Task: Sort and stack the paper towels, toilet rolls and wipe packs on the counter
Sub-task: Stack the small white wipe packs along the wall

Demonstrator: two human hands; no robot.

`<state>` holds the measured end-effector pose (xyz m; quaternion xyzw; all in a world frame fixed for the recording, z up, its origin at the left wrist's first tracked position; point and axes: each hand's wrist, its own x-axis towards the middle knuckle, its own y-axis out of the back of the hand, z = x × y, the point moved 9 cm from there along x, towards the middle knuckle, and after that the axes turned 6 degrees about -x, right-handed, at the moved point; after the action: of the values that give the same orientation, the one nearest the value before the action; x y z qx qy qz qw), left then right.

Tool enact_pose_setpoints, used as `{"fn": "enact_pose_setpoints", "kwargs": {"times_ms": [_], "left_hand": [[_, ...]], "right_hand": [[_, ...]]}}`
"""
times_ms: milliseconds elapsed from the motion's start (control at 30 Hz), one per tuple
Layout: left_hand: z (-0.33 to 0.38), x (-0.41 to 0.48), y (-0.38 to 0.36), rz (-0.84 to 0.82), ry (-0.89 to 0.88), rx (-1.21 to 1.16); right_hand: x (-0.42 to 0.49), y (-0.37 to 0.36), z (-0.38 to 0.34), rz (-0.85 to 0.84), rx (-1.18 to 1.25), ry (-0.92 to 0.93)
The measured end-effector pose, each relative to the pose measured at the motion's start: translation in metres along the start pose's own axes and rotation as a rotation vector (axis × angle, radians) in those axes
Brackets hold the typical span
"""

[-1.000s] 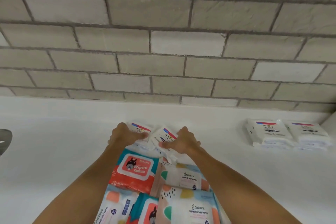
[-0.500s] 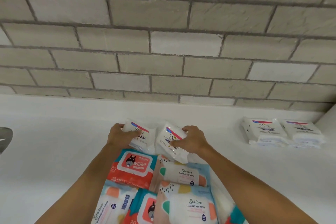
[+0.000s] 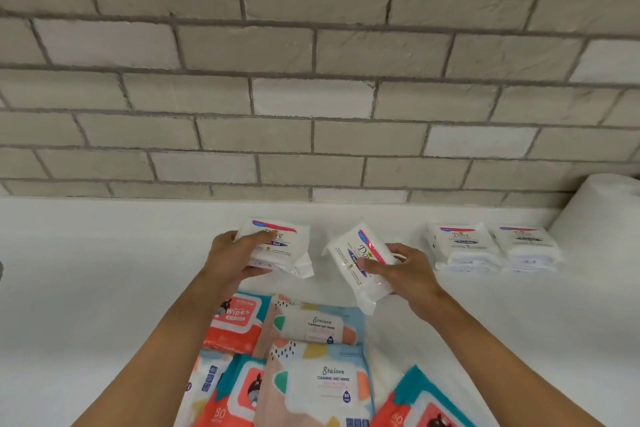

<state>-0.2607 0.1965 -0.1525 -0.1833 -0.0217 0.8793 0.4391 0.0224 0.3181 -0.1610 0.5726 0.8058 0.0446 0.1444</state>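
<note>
My left hand (image 3: 230, 258) grips a small white Dove wipe pack (image 3: 281, 243), lifted over the white counter (image 3: 86, 288). A second white Dove pack (image 3: 360, 263) hangs tilted in the grip of my right hand (image 3: 401, 274). Two low stacks of the same Dove packs (image 3: 462, 248) (image 3: 528, 246) stand side by side at the back right. Close to me lie several bigger packs: orange "Wipes" packs (image 3: 235, 322) and pastel Stalove packs (image 3: 325, 385), overlapping one another.
A white paper towel roll (image 3: 602, 208) stands at the far right against the grey brick wall (image 3: 311, 80). A dark object shows at the left frame edge (image 3: 1, 270). Bare counter lies to the left and between my hands and the Dove stacks.
Both hands have lifted their Dove packs off the pile and moved apart. The right hand has carried its pack to the right, toward the stacks.
</note>
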Motion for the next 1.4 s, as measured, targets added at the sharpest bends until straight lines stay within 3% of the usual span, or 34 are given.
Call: {"fn": "enact_pose_setpoints", "kwargs": {"times_ms": [333,633,1000,1400], "left_hand": [[-0.02,-0.04,-0.131,-0.188,0.074,-0.064],[-0.055,-0.056,-0.224,-0.229,0.158,-0.085],[-0.073,-0.028,-0.303,-0.142,0.097,0.029],[-0.086,0.008,-0.357,0.014,0.061,0.073]], "right_hand": [[-0.034,0.12,-0.002,0.026,0.111,0.022],[-0.036,0.221,0.01,-0.019,0.065,-0.004],[0.025,0.317,-0.008,0.084,-0.236,-0.012],[0.106,0.311,-0.021,0.061,-0.721,0.004]]}}
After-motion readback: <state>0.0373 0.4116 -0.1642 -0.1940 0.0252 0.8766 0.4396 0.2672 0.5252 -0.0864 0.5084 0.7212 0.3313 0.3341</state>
